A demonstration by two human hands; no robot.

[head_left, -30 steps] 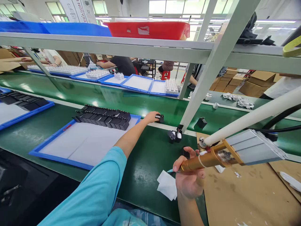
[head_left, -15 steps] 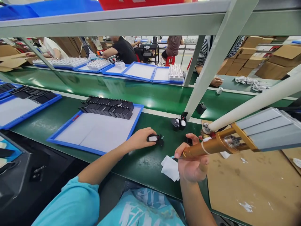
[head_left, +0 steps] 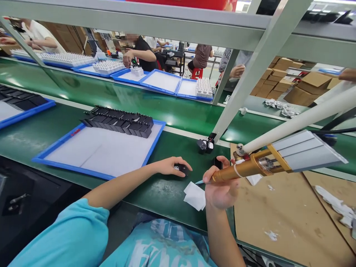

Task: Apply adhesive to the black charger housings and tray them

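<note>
Green tabletop point(head_left: 164, 200) spans the foreground beneath a pale shelf frame point(head_left: 167, 31). On it the left hand point(head_left: 168, 166) pinches one black box point(head_left: 183, 169), between the tray point(head_left: 75, 170) and one gold tool point(head_left: 250, 168) that the right hand point(head_left: 221, 189) curls around. Its blue tip point(head_left: 199, 182) sits near white paper point(head_left: 194, 198) — one piece or two, hard to tell. The step in hand looks like readying the box for the tip; the next move seems to call for a steady left hand and careful aim. Two trays show on this side, one cut off at left — the whole one bears seemingly two rows of boxes point(head_left: 119, 120), too crowded to count.
</note>
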